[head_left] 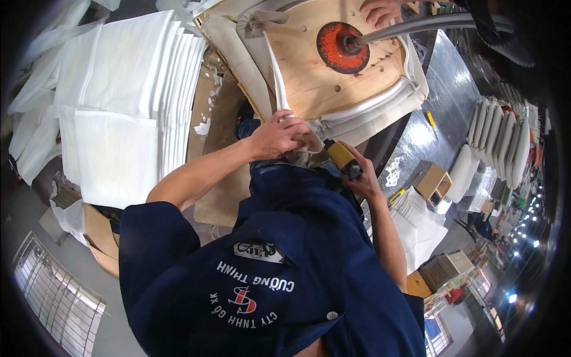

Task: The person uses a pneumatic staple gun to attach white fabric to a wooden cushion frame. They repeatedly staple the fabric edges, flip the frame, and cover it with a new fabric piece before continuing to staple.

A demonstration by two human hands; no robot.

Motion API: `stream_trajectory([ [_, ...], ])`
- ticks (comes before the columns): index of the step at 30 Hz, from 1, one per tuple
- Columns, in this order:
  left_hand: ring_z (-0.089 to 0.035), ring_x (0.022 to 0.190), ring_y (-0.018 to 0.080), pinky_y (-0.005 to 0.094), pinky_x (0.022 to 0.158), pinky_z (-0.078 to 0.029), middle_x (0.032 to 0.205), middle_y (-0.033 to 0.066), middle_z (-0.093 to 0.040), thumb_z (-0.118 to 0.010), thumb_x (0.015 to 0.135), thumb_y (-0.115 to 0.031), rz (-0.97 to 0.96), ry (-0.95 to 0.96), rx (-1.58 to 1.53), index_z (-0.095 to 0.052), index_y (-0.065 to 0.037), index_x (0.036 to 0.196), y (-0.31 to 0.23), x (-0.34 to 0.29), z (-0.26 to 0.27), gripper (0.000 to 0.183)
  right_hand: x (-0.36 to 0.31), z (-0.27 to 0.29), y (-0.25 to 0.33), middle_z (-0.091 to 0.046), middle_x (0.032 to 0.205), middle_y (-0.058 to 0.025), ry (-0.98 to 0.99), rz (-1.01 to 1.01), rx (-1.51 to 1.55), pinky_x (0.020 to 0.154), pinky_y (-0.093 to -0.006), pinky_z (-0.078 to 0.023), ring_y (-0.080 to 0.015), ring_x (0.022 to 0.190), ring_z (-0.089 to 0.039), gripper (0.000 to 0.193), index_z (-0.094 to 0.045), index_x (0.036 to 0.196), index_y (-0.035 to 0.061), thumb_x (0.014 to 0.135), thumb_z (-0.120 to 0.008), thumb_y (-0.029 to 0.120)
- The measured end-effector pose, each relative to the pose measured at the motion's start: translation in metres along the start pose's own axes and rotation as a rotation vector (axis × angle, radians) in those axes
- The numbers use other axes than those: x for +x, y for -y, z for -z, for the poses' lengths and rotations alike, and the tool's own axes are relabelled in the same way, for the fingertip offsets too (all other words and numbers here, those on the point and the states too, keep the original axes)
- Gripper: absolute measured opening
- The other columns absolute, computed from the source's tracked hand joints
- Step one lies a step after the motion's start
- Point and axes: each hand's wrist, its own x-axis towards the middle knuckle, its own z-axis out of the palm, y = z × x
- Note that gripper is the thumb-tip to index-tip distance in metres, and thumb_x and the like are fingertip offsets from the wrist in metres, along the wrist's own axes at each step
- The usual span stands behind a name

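The left hand [279,135] pinches pale fabric [312,141] at the near corner of a wooden board [303,83]; the right hand [364,178] grips a yellow-and-black tool [341,156] (its nose close to that corner). A red disc [331,50] rests on the board near a co-worker's hand [380,11]. White sheets [116,143] lie stacked at left.

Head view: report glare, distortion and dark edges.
Head view: glare whitens patches of the dark tabletop; head view: the barred window at lower left bows; head view: the corners fall to black; head view: the wooden panel is well lit and its holes read clearly.
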Motion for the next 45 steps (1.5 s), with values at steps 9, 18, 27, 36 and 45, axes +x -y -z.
stream_trajectory([
  [9, -0.048, 0.139, 0.0226, 0.0484, 0.121, -0.031, 0.120, -0.0023, -0.062, -0.065, 0.076, -0.021, -0.323, 0.149, -0.151, -0.072, -0.020, 0.088, 0.033, 0.008, 0.002, 0.014, 0.018, 0.016, 0.024, -0.068, 0.124, -0.0190, 0.144, 0.115, -0.405, 0.093, -0.0484, -0.054, -0.0424, 0.111, -0.065, 0.078, -0.052, 0.144, 0.0140, 0.071, -0.080, 0.009],
  [18, -0.058, 0.123, 0.0230, 0.0433, 0.101, -0.047, 0.119, 0.0021, -0.063, -0.065, 0.067, -0.019, -0.254, -0.028, -0.157, -0.063, -0.011, 0.061, 0.022, 0.001, 0.016, 0.010, 0.044, 0.020, 0.055, -0.067, 0.124, -0.0139, 0.338, 0.091, -0.638, 0.089, -0.0483, -0.055, -0.0403, 0.109, -0.066, 0.083, -0.050, 0.146, 0.0161, 0.070, -0.084, 0.017],
  [27, -0.060, 0.119, 0.0203, 0.0369, 0.098, -0.049, 0.122, 0.0007, -0.067, -0.069, 0.067, -0.017, -0.197, 0.049, -0.311, -0.067, -0.008, 0.062, 0.031, 0.001, 0.005, 0.011, 0.049, 0.023, 0.045, -0.068, 0.118, -0.0137, 0.378, 0.160, -0.628, 0.088, -0.0486, -0.056, -0.0394, 0.105, -0.068, 0.088, -0.049, 0.147, 0.0166, 0.067, -0.085, 0.014],
  [36, -0.058, 0.118, 0.0202, 0.0372, 0.106, -0.042, 0.121, -0.0033, -0.066, -0.072, 0.066, -0.021, 0.007, -0.028, -0.258, -0.069, -0.014, 0.064, 0.020, -0.023, 0.005, 0.008, 0.075, 0.005, 0.074, -0.068, 0.108, -0.0119, 0.517, 0.089, -0.802, 0.082, -0.0506, -0.055, -0.0404, 0.098, -0.068, 0.083, -0.049, 0.147, 0.0204, 0.070, -0.079, 0.015],
  [45, -0.058, 0.114, 0.0180, 0.0373, 0.106, -0.040, 0.118, -0.0024, -0.065, -0.075, 0.073, -0.021, 0.034, -0.070, -0.196, -0.075, -0.014, 0.089, 0.017, -0.027, 0.001, 0.018, 0.082, 0.004, 0.079, -0.067, 0.108, -0.0115, 0.507, 0.063, -0.806, 0.083, -0.0517, -0.055, -0.0404, 0.100, -0.068, 0.081, -0.047, 0.148, 0.0250, 0.073, -0.079, 0.022],
])
